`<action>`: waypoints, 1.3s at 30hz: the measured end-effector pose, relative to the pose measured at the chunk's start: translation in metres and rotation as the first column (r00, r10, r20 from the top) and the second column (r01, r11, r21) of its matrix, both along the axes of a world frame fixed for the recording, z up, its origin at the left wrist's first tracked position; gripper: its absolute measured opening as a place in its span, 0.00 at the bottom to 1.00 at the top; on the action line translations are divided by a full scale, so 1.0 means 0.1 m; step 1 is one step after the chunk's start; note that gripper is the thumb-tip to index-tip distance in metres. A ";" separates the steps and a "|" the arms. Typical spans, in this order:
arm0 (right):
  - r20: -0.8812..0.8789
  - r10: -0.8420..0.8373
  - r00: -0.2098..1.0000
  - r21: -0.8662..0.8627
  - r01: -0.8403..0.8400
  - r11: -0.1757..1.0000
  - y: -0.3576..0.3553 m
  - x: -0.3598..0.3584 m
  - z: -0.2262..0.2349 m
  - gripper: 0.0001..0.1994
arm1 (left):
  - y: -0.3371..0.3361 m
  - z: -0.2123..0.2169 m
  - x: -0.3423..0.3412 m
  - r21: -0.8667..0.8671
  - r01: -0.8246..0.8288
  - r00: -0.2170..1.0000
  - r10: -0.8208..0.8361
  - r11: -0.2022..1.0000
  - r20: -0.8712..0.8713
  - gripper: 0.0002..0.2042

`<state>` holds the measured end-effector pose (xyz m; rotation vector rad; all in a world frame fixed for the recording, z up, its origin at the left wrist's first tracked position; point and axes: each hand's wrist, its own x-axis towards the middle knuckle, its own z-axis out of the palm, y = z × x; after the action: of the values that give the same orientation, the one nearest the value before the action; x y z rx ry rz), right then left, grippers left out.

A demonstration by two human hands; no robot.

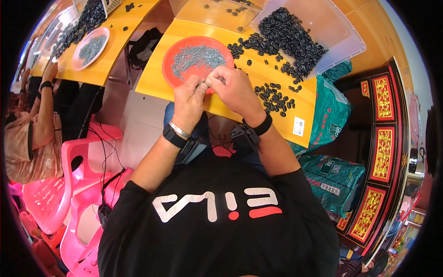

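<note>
My left hand and my right hand meet over the near edge of a round red plate. Both are closed, fingertips pinched together and touching or nearly so. Whatever they hold is too small and covered to make out. Slim grey metal pieces, screw-like in shape, lie in a loose heap on the plate. Right of my right hand, small black oval parts are scattered on the yellow table. A larger pile of the same black parts spills from a tipped clear plastic bin.
Another clear bin stands at the table's far side. Teal bags stand at the right, by a carved dark cabinet. To the left, a person sits at a second table with a pink plate. Pink chairs and dangling cables are nearby.
</note>
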<state>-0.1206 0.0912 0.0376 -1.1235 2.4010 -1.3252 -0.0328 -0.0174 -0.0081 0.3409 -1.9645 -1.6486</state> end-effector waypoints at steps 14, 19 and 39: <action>-0.142 -0.156 0.977 0.018 0.160 0.987 0.39 -0.77 -0.04 0.10 | -0.16 -0.01 -0.04 0.197 0.038 0.999 -0.038 0.980 -0.004 0.06; -0.239 -0.262 0.935 0.346 0.334 0.877 0.45 -1.30 -0.28 0.11 | -0.20 -0.02 -0.04 0.177 0.053 0.999 -0.053 0.983 -0.003 0.06; 0.526 0.085 0.846 -0.137 -0.015 0.990 0.64 -0.87 -0.01 0.12 | -0.15 0.02 -0.01 0.198 0.068 0.996 -0.076 0.978 0.035 0.06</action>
<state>-0.2080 0.1549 0.0363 -0.7070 1.8912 -1.5443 -0.0335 -0.0326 -0.0065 0.3854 -1.8681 -1.9026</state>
